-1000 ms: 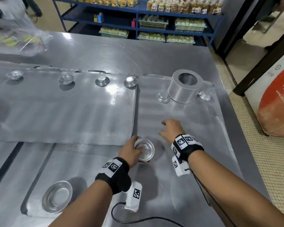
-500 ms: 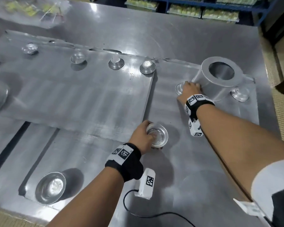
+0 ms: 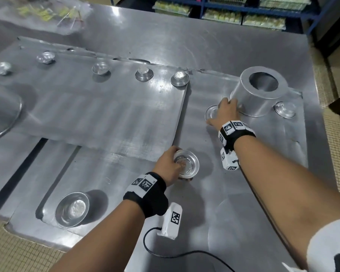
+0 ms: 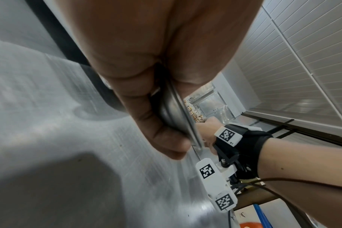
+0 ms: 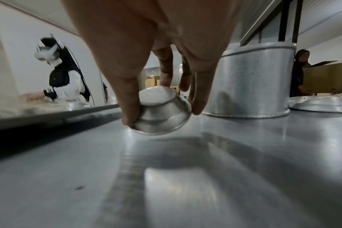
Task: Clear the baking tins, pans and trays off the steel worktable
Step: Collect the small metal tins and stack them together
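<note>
The left hand [image 3: 168,163] holds a small tin cup [image 3: 186,166] by its rim. The right hand [image 5: 162,58] pinches another little cup [image 5: 162,112], tipped up, just beside the big round tin [image 3: 257,93]. This looks like the gathering step. Next, probably lift this cup and stack it in the other.

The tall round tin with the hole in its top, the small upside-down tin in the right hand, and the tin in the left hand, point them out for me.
tall round tin [image 3: 251,102]: head view, on its side wall.
small upside-down tin [image 5: 162,118]: right wrist view, on its sloping side.
tin in the left hand [image 3: 190,165]: head view, on its inner floor.
</note>
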`<state>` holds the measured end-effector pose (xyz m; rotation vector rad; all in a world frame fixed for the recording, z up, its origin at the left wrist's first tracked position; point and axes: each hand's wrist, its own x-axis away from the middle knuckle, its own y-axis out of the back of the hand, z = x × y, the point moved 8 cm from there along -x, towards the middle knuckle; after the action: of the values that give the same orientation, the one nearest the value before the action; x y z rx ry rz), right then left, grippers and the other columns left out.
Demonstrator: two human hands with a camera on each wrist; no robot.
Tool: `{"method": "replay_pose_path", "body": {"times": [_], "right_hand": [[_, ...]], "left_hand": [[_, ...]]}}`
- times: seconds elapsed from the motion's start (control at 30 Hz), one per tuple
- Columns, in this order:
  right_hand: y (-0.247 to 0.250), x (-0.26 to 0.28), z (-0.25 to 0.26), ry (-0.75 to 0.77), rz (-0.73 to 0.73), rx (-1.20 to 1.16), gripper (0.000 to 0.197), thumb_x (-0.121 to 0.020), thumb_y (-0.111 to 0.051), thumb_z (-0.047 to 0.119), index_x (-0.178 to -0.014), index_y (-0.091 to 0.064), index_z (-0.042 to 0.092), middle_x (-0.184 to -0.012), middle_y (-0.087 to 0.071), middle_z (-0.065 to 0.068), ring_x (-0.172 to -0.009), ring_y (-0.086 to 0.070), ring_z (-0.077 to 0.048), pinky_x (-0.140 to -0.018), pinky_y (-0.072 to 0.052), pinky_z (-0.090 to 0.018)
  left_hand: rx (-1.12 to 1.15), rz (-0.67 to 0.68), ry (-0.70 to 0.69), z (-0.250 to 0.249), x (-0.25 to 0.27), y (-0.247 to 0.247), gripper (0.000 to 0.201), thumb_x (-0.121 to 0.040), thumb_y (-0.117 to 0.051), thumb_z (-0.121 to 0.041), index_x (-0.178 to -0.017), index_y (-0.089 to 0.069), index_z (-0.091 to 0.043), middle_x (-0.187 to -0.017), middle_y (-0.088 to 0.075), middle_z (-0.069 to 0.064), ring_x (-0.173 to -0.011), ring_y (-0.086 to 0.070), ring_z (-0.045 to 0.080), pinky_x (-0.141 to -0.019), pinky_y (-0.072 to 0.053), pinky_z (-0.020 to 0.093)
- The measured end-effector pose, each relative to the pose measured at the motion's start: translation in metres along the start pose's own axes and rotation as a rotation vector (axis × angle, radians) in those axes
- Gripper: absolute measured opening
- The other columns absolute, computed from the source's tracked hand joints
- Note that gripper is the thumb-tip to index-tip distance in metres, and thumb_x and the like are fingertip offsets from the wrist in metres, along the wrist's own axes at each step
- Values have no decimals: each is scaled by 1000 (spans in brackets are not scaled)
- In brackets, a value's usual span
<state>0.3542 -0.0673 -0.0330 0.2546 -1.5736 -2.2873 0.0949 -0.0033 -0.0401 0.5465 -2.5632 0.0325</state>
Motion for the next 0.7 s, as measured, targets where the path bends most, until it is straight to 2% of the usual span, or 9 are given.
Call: {"method": "replay_pose_path", "body": {"times": [0.13,0.23,0.3,0.4,0.5,0.6,0.7], "right_hand": [[24,49,10,34,-38,-176,67,-66,-86,31,-115,-47,9,-120,-50,-11,-104,-55,-30,-89,-47,-37],[38,92,15,44,-67,-281,73,-64,-88,31,-124,-48,17,-124,-51,-8,-107,-55,-27,-93,-48,-37],[44,120,17,53,-76,-311,71,-64,-87,34,-123,-51,21,-121,-50,-6,-104,-55,-24,-93,-49,-36],[50,161,18,75,-103,-387,69,-63,-88,36,-119,-51,22,-117,-48,-2,-97,-50,-15,-87,-46,-27],[56,201,22,138,-173,-482,69,-62,-90,38,-115,-50,20,-114,-49,1,-95,-53,-11,-86,-47,-22],[55,235,24,195,-223,-589,66,-60,-93,36,-108,-49,22,-109,-52,2,-96,-59,-13,-89,-53,-27],[50,260,25,224,-231,-698,64,-60,-93,32,-104,-47,32,-108,-58,2,-99,-64,-13,-89,-56,-32]], "left_hand": [[64,21,-3,3,21,2,30,-87,-42,20,-104,-52,-2,-93,-57,17,-65,-66,34,-57,-62,44],[83,39,-10,7,34,5,30,-86,-41,20,-100,-53,-4,-92,-58,16,-66,-67,35,-60,-61,49],[96,50,-3,12,41,6,29,-85,-42,20,-102,-53,-3,-92,-58,18,-65,-67,36,-59,-61,48],[120,53,22,19,47,9,33,-86,-43,18,-113,-50,3,-99,-55,22,-68,-66,38,-55,-61,44],[147,84,39,24,51,9,38,-86,-46,15,-121,-49,1,-105,-55,27,-73,-66,42,-56,-60,43],[219,73,78,28,57,11,28,-88,-51,9,-114,-53,3,-107,-56,29,-77,-64,44,-56,-57,43],[292,69,89,29,62,13,10,-91,-62,-5,-99,-61,1,-115,-55,28,-92,-63,45,-59,-57,48]]}}
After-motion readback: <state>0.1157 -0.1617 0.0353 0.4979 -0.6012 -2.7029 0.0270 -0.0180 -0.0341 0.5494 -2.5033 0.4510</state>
